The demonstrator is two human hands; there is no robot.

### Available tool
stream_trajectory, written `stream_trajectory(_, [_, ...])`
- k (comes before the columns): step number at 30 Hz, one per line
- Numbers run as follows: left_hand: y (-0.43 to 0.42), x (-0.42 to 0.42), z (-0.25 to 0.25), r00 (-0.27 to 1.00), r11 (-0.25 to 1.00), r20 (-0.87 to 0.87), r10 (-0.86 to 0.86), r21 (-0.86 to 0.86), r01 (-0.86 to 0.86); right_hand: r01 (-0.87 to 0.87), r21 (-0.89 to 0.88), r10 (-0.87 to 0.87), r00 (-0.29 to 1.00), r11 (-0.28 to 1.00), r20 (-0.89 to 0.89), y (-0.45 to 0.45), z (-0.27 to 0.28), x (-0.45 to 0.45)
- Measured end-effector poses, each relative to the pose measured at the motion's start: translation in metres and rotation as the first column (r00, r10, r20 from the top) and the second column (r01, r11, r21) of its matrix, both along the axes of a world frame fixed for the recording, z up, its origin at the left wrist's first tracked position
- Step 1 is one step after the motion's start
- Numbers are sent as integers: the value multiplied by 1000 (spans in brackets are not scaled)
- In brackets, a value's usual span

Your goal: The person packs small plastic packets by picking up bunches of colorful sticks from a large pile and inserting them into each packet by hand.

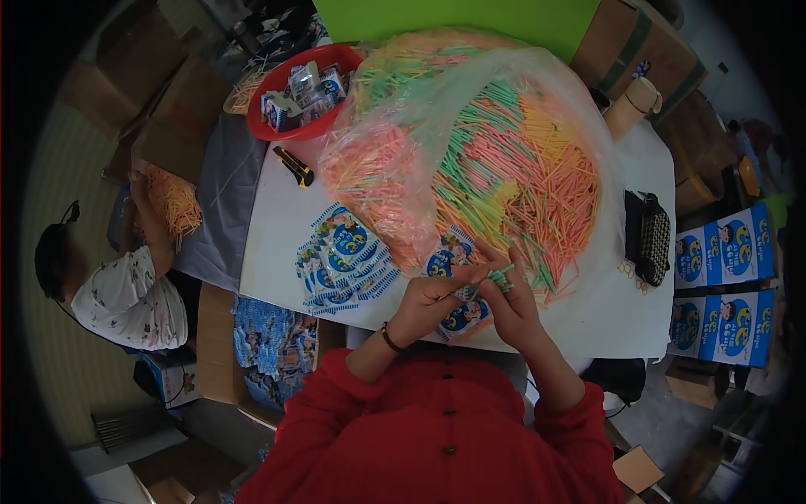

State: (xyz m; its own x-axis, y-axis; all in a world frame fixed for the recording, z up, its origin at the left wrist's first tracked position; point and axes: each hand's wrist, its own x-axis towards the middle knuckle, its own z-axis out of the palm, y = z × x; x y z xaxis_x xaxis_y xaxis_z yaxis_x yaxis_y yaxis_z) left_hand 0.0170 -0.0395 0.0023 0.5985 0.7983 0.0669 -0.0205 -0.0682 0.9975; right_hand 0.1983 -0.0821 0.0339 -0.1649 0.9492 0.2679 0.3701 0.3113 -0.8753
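Head view shows left hand (426, 304) and right hand (514, 309) pinching slim pale-green sticks (503, 276), laid crosswise between them above glossy blue-and-white packets (467, 319).

Hands at the grip: 2, left hand (422, 307) and right hand (515, 314). Held sticks (501, 278): several, exact number hidden by fingers. Beyond grip: clear bag (445, 109), 1; its loose sticks (495, 139), too many to count. Left of grip: printed packets (344, 244), overlapping, count unresolved. Ahead-left: utility knife (294, 167), 1; red bowl (255, 116), 1. Ahead-right: tumbler (635, 107), 1; pouch (655, 239), 1. Far right: stacked printed boxes (724, 249), 2.
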Motion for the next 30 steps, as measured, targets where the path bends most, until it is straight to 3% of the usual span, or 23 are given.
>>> stream_trajectory(1, [-1, 1, 1, 1000, 1000, 0, 0, 0, 0, 12, -144, -64, 931, 990, -359, -3, 4, -8])
stream_trajectory(2, [-2, 2, 3, 1000, 1000, 8, -8, 26, 8, -27, -280, -170, 736, 960, -655, -5, 6, -11])
stream_trajectory(3, [-2, 4, 6, 1000, 998, 17, -17, 53, 16, -25, -280, -172, 737, 960, -654, -5, 7, -8])
stream_trajectory(5, [-2, 7, 5, 999, 999, 27, -23, 40, 22, -133, -456, -375, 396, 880, -839, -4, 10, 0])
stream_trajectory(9, [0, 7, 4, 998, 998, 41, -57, 9, 56, -138, -430, -344, 408, 892, -846, -2, 18, -1])
stream_trajectory(11, [-3, 12, 9, 994, 999, 103, -38, -31, 41, 2, -310, -220, 708, 951, -671, -4, 16, -5])
stream_trajectory(12, [-4, 14, 12, 987, 997, 162, -14, -72, 26, 0, -309, -218, 708, 951, -671, -4, 15, -3])
stream_trajectory(13, [-4, 12, 10, 987, 997, 162, -11, -71, 23, 30, -142, -73, 947, 989, -312, -4, 14, 2])
stream_trajectory(14, [-3, 8, 5, 986, 994, 154, -68, -75, 81, -20, 27, 17, 991, 999, 133, -3, 14, 5])
stream_trajectory(18, [0, 6, 4, 975, 981, 166, -150, -95, 167, -125, 9, 122, 978, 992, 170, 1, 26, 10])
stream_trajectory(21, [3, 10, 11, 975, 989, 191, -115, -74, 131, -73, 54, 67, 991, 996, 114, 1, 43, 15])
stream_trajectory(22, [1, 7, 10, 976, 989, 187, -111, -72, 126, 9, 45, -10, 1000, 999, 20, 1, 42, 22])
stream_trajectory(24, [-2, 5, 12, 889, 891, 443, 116, -443, 104, 173, 44, -168, 980, 984, -107, 4, 36, 37])
stream_trajectory(25, [-1, 1, 15, 888, 889, 446, 115, -445, 108, 176, 42, -171, 980, 983, -104, 5, 31, 44])
stream_trajectory(27, [5, -22, 27, 755, 843, 553, 353, -538, 1, 437, -65, -442, 884, 897, -154, 3, 21, 59])
stream_trajectory(28, [10, -33, 30, 764, 859, 496, 413, -490, -146, 447, -67, -452, 880, 892, -146, 2, 15, 66])
stream_trajectory(30, [28, -66, 31, 769, 857, 404, 496, -373, -356, 539, 1, -531, 830, 843, 172, -1, 5, 79])
